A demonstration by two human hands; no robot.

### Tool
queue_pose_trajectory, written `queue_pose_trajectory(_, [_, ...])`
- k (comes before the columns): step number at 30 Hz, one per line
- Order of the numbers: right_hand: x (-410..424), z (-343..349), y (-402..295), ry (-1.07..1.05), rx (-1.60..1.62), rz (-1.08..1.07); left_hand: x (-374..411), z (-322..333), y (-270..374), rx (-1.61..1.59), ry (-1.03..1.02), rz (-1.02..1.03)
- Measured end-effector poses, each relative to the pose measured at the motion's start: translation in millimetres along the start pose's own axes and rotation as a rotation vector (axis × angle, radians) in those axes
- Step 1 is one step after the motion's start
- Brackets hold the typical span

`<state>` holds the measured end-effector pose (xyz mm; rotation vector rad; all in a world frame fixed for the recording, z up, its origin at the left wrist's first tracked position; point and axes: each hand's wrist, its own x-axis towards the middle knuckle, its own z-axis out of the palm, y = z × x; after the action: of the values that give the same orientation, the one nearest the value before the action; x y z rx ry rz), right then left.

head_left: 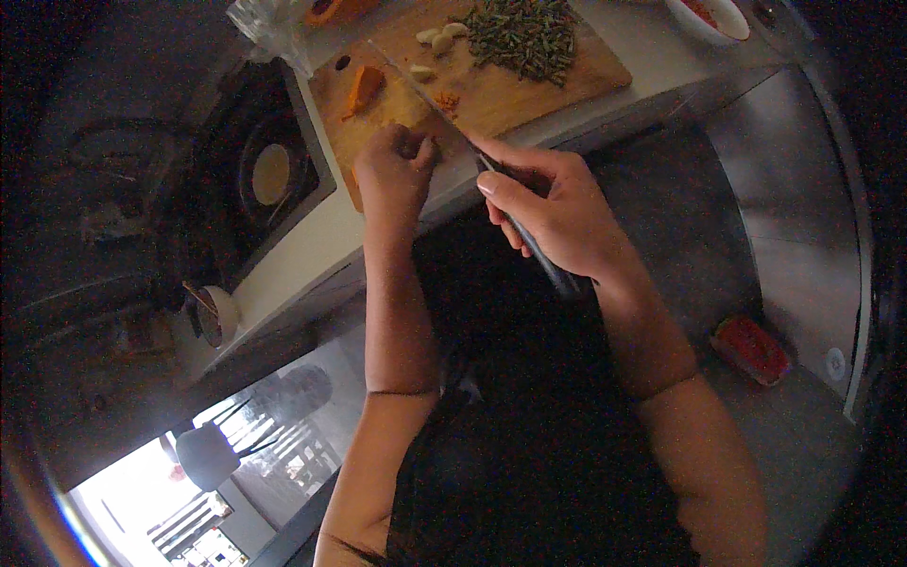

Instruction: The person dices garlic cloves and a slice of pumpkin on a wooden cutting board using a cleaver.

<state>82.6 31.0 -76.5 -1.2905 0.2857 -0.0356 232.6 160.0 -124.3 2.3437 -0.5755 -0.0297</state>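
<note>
My right hand [553, 202] grips the dark handle of a kitchen knife [464, 138]. The blade points up and left above a wooden cutting board [496, 117], seen almost edge-on. By the board's near edge is my left hand [397, 159], its fingers curled in; whether something small is inside cannot be seen. Beyond it, an orange vegetable piece [365, 86], perhaps squash, rests on the board. Several pale cloves [441, 44], apparently garlic, lie near a heap of chopped green vegetable [524, 39]. Small orange bits [446, 103] are scattered beside the blade.
A clear plastic bag [269, 28] and a larger orange squash piece [333, 10] are at the board's far left. Left stands a dark stove with a pan [273, 173]. A white bowl [737, 25] is at upper right, another bowl [225, 315] at lower left. A red object [755, 351] lies low on the right.
</note>
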Motion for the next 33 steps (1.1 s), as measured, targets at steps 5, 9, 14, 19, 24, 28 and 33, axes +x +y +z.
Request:
queue_pose_trajectory(5, [-2, -2, -2, -0.016, 0.031, 0.008, 1, 4, -6, -0.002, 0.028, -0.02])
queue_pose_trajectory(9, [-4, -5, -3, -0.059, 0.027, -0.004, 1, 7, 1, -0.019, 0.028, -0.02])
queue_pose_trajectory(14, [-4, -5, -1, -0.066, 0.022, 0.02, 2, 6, 11, 0.066, 0.029, -0.006])
queue_pose_trajectory(19, [-3, -1, 0, -0.055, -0.002, 0.057, 5, 6, 9, 0.03, 0.007, -0.01])
queue_pose_trajectory(24, [19, 2, -5, -0.056, 0.011, 0.023, 19, 0, 2, 0.006, -0.015, -0.018])
queue_pose_trajectory(28, [36, 0, -4, -0.059, 0.047, 0.017, 28, 1, 0, -0.112, 0.001, -0.018])
queue_pose_trajectory(33, [60, -25, -4, -0.054, 0.082, -0.003, 48, 18, 0, -0.031, 0.014, -0.068])
